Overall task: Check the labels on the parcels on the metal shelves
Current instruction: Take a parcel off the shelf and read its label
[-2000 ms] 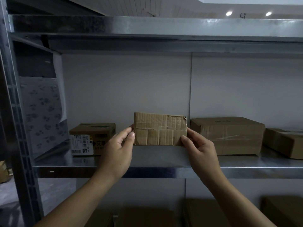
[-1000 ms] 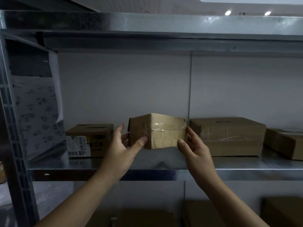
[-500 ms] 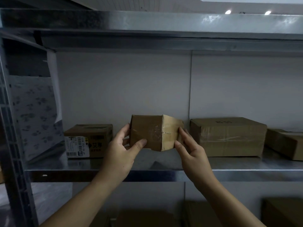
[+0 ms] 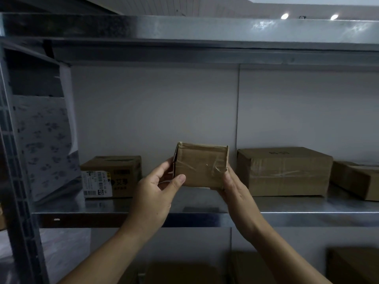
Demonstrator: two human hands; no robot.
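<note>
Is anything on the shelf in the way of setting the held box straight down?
Nothing visible: the left hand and right hand hold the small box over bare shelf, between the labelled box and the larger box.

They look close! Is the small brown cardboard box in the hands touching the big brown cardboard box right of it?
Apart. Head view: pale wall shows between the small brown cardboard box and big brown cardboard box.

matt brown cardboard parcel (image 4: 200,166) under creased glossy clear tape, galvanised metal shelf (image 4: 287,208) with dull mottled sheen, neighbouring cardboard box (image 4: 114,175) with white paper label (image 4: 96,183)
</note>
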